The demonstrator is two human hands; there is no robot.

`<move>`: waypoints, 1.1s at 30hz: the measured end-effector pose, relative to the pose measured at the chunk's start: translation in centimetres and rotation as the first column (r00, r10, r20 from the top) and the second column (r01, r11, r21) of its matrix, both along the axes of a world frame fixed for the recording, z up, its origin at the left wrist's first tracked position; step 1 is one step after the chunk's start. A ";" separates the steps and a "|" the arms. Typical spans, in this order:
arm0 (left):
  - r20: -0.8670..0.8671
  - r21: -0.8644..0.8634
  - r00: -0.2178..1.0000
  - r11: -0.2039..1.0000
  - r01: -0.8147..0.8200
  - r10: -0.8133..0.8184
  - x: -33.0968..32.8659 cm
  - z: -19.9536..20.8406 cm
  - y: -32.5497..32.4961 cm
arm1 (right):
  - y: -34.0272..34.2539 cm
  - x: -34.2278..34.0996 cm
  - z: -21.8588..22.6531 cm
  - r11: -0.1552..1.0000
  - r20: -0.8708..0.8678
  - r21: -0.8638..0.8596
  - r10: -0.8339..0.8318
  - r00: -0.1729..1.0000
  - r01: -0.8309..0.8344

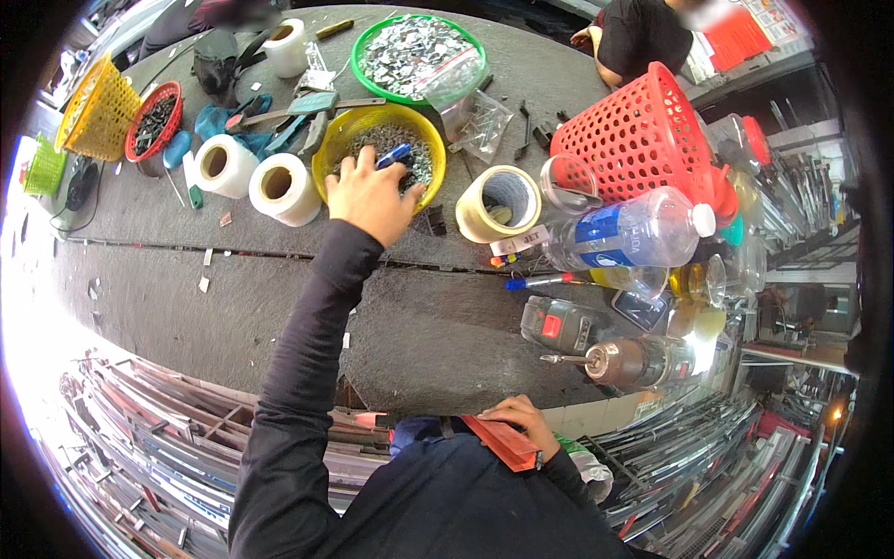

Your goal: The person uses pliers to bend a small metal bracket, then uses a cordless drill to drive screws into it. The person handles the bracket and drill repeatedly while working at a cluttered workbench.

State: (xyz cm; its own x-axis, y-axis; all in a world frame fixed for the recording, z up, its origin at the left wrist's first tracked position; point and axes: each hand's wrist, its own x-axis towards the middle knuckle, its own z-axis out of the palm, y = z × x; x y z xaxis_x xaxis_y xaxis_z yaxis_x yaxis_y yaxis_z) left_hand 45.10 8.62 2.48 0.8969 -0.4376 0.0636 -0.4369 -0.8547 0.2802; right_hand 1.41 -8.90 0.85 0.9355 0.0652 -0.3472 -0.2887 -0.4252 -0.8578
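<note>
My left hand [372,194] reaches over a yellow bowl [434,158] of small grey metal pieces, fingers spread and their tips down among the pieces. A short blue object [394,156] shows between its fingers and thumb; I cannot tell whether it is gripped or just lies there. Down by my lap, my right hand [524,419] is closed over the edge of a flat orange-red strip [507,445]. That strip slants across the front of my dark clothing. Past the yellow bowl stands a green basket [482,54] full of small shiny flat pieces.
White rolls [225,166] and clamps [307,107] lie left of the bowl. To its right are a tape roll [498,203], a red perforated basket [633,140], a plastic bottle [643,228] and a cordless drill [638,361]. Another person [643,42] sits across the table.
</note>
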 end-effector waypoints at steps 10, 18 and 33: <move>0.288 -0.306 0.954 0.952 0.012 0.080 3.8 1.2 -4.9 | 0.1 0.0 0.2 0.998 0.018 0.031 -0.056 0.998 0.056; 0.295 -0.014 0.952 0.996 -0.087 0.087 12.1 2.2 -11.4 | 0.4 -0.4 -0.1 0.995 0.113 0.039 -0.092 0.989 0.088; -0.267 -0.947 0.955 0.217 -0.236 -0.131 4.9 9.6 -5.5 | -4.7 -1.8 4.1 0.956 0.139 0.221 -0.229 0.964 0.195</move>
State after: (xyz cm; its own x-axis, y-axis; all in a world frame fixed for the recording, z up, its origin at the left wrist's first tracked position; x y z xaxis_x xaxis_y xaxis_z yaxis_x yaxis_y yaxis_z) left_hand 50.01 3.09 12.06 0.9709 -0.1505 0.1860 -0.1648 0.1429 0.9759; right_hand -0.42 -13.59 4.91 0.9778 -0.0871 -0.1906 -0.2037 -0.1813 -0.9621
